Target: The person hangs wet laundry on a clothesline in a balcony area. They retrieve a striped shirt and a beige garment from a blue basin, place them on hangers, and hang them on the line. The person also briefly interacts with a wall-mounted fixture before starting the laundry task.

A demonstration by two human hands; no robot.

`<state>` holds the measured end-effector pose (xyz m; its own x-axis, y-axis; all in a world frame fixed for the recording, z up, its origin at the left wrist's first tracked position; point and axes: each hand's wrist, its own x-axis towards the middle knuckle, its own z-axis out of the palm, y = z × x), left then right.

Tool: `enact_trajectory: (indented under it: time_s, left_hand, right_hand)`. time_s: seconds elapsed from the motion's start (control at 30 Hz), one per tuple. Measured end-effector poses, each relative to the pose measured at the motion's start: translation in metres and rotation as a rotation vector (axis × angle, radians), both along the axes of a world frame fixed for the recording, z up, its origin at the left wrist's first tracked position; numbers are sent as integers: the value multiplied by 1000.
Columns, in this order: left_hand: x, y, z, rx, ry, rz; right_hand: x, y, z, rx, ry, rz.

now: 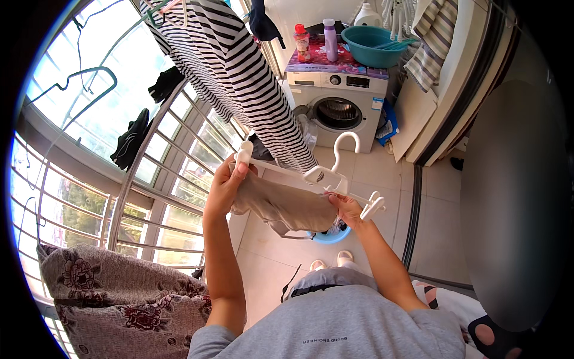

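A beige-grey garment (291, 204) is stretched between my two hands, under a white plastic clip hanger (278, 168). My left hand (226, 184) pinches the garment's corner at the hanger's left clip, its thumb on the clip's lower part. My right hand (346, 207) grips the garment's other end between thumb and fingers, below the bar and left of the right clip (372, 205). The hanger's hook (347, 146) points up and away from me. Beneath the garment, a light-blue basin (332, 237) with laundry in it stands on the floor, partly hidden.
A front-loading washing machine (336, 110) carries bottles and a teal basin (373, 45). Striped clothing (242, 67) hangs ahead on the left, beside metal window railings (134, 179) with dark shoes (131, 139). A flowered cloth (121, 300) hangs at lower left. A sliding-door track (415, 215) crosses the floor.
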<state>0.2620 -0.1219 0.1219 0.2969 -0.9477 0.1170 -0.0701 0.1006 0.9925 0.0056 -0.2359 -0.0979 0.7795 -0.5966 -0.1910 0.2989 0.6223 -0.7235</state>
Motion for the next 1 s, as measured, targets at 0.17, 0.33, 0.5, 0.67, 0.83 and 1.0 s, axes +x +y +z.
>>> enact_trajectory:
  time_s: [0.17, 0.33, 0.5, 0.67, 0.83, 1.0]
  left_hand:
    - [8, -3, -2, -52, 100, 92]
    - [24, -1, -9, -96, 179, 234]
    - [31, 9, -36, -102, 234, 267]
    - [30, 31, -55, -55, 323, 336]
    - [30, 56, -76, 102, 61, 332]
    - [-23, 69, -55, 107, -531, 617]
  right_hand:
    - [-6, -3, 20, 54, -190, -160]
    - [-27, -3, 23, -48, -134, -249]
    - [-36, 4, 105, 6, -115, -286]
    - [-35, 4, 116, -120, 9, -358]
    - [-24, 18, 156, -548, 183, -568]
    - [-11, 37, 213, -1171, 403, -467]
